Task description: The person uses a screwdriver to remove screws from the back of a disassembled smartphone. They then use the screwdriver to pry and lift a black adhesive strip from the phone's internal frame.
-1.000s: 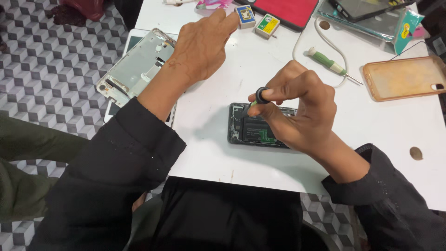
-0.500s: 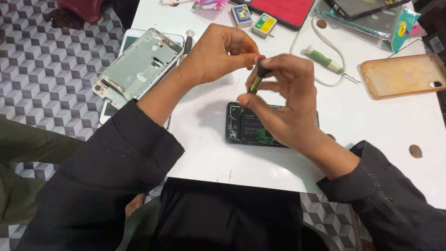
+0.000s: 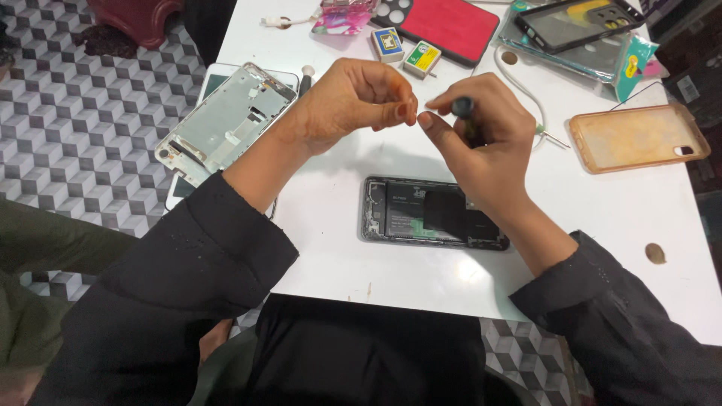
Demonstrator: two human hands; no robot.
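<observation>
Black sleeves cover both forearms in the head view, and the right hand (image 3: 481, 143) hides most of the dark screwdriver (image 3: 465, 113) it grips, so its tip cannot be made out. That hand's fingers are curled tight around the handle, the forefinger stretched toward the left hand (image 3: 353, 101). The left hand's fingertips (image 3: 402, 111) are pinched together; whether they hold anything is too small to tell. Below both hands the opened phone (image 3: 432, 213) lies flat on the white table (image 3: 602, 225), its back off and innards exposed. An orange phone case (image 3: 638, 137) lies empty at the right.
</observation>
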